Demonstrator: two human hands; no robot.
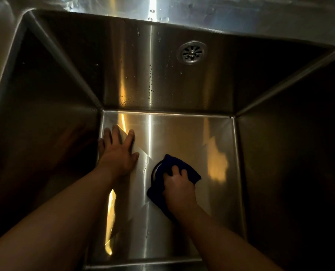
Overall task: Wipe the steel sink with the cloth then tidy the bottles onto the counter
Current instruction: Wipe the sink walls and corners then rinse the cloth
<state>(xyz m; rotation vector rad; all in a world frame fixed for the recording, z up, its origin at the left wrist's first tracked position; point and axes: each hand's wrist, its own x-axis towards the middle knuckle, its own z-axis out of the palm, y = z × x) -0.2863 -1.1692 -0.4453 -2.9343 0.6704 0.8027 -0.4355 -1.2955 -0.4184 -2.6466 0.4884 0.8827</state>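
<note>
I look straight down into a deep steel sink (182, 137). My right hand (179, 187) presses a dark blue cloth (170, 167) onto the sink floor, over the floor drain, whose rim (155, 171) shows at the cloth's left edge. My left hand (117, 151) lies flat with fingers spread on the sink floor near the left wall, holding nothing. No bottles are in view.
A round overflow strainer (192, 52) sits high on the back wall, which carries water drops. The steel ledge (182, 10) behind the basin is wet. The side walls are steep and dark.
</note>
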